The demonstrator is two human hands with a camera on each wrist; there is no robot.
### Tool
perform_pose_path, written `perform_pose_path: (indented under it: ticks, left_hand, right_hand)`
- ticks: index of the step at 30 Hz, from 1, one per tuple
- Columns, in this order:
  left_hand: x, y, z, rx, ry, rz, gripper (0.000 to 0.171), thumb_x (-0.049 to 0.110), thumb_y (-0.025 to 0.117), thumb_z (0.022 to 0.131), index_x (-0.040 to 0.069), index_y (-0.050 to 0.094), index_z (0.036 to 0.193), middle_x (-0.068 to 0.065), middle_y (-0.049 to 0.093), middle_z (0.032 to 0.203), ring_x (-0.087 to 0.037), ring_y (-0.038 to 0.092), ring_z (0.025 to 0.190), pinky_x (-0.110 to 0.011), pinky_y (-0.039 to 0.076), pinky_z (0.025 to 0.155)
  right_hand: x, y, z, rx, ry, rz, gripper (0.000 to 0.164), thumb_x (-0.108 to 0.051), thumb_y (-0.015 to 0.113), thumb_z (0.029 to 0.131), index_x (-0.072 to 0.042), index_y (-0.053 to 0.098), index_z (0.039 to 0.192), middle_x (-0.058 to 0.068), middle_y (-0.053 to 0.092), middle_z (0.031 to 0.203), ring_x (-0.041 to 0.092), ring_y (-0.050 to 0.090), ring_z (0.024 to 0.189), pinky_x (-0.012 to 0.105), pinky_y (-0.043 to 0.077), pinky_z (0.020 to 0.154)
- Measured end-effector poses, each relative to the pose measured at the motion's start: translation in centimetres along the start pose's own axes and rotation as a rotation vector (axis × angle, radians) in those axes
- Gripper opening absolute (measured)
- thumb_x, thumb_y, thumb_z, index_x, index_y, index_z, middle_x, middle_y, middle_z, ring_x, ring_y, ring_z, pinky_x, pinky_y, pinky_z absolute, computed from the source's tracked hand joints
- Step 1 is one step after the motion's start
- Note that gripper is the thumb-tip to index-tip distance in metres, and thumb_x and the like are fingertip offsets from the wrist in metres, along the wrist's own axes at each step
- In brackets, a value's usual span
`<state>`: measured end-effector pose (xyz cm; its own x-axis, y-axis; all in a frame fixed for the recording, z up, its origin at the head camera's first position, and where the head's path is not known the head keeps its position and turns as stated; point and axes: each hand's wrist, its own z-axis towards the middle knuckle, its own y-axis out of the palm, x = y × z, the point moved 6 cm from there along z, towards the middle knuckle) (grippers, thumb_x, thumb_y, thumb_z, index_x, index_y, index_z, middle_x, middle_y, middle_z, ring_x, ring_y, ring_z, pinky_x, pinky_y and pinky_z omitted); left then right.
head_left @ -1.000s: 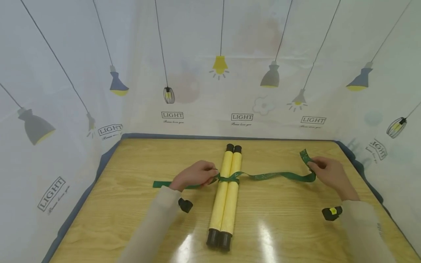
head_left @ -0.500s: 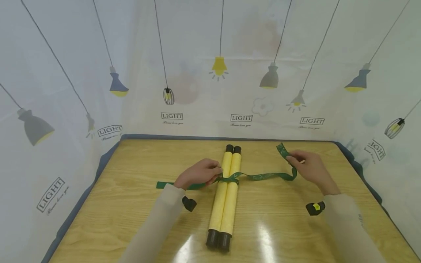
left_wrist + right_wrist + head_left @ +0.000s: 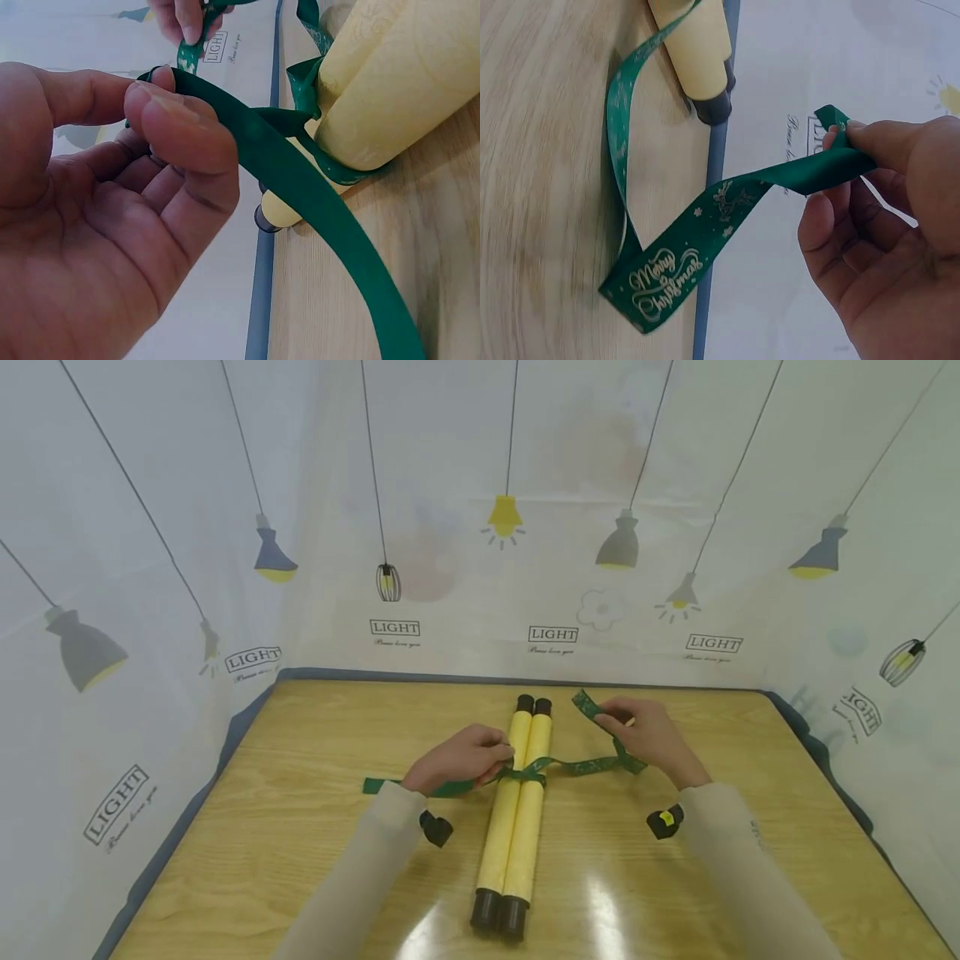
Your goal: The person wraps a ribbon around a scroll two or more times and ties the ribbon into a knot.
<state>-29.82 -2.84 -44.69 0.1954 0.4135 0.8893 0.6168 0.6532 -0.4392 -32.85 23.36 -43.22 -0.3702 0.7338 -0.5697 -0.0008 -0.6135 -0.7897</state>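
Two yellow tubes with dark end caps [image 3: 512, 843] lie side by side on the table. A green ribbon [image 3: 667, 277] with "Merry Christmas" lettering passes round their middle, crossing on top. My left hand [image 3: 461, 756] is at the left edge of the tubes and pinches the ribbon between thumb and fingers; in the left wrist view a loop of ribbon [image 3: 262, 150] rises to its fingertips and the plain tail curves down. Right of the tubes, my right hand [image 3: 648, 735] pinches the other length near its end, which sticks up past the fingertips. Between that hand and the tubes the ribbon sags.
The wooden table [image 3: 322, 718] has a blue-grey edging [image 3: 390, 675] along its back and sides. Behind it hangs a white backdrop [image 3: 465, 635] printed with lamps and "LIGHT" labels. A small black wrist camera [image 3: 437, 828] sits under the left cuff, another [image 3: 664, 821] under the right.
My right hand has moved left toward the tubes, bringing the ribbon end with it, and the ribbon's slack has folded closer. My left hand has shifted slightly right, still pinching the ribbon.
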Motion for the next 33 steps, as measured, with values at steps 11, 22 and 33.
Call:
perform_pose_path:
  ticks: [11, 22, 33]
  left_hand:
    - [0.3, 0.3, 0.4, 0.004, 0.001, -0.062, 0.033, 0.02, 0.045, 0.106, -0.003, 0.055, 0.085, -0.002, 0.047, 0.059, -0.015, 0.045, 0.047, -0.027, 0.044, 0.051]
    - [0.5, 0.4, 0.3, -0.008, 0.029, -0.037, 0.033, 0.019, 0.045, 0.106, -0.004, 0.055, 0.085, -0.002, 0.046, 0.056, -0.017, 0.044, 0.045, -0.027, 0.043, 0.053]
    - [0.6, 0.3, 0.3, -0.012, 0.036, -0.017, 0.037, 0.02, 0.044, 0.107, -0.011, 0.057, 0.091, -0.001, 0.046, 0.056, -0.02, 0.044, 0.046, -0.032, 0.044, 0.054]
  right_hand:
    - [-2.2, 3.9, 3.1, -0.076, 0.001, 0.03, 0.025, -0.024, 0.063, 0.098, -0.006, 0.072, 0.113, 0.003, 0.07, 0.099, 0.019, 0.062, 0.089, 0.04, 0.052, 0.078]
    - [-4.7, 7.4, 6.3, -0.156, -0.037, 0.049, 0.023, -0.022, 0.064, 0.097, -0.004, 0.073, 0.109, 0.006, 0.071, 0.102, 0.017, 0.064, 0.091, 0.035, 0.053, 0.08]
    - [-5.4, 7.4, 6.1, -0.164, -0.053, 0.081, 0.029, -0.021, 0.062, 0.098, -0.003, 0.07, 0.12, 0.005, 0.069, 0.112, 0.02, 0.063, 0.1, 0.04, 0.051, 0.086]
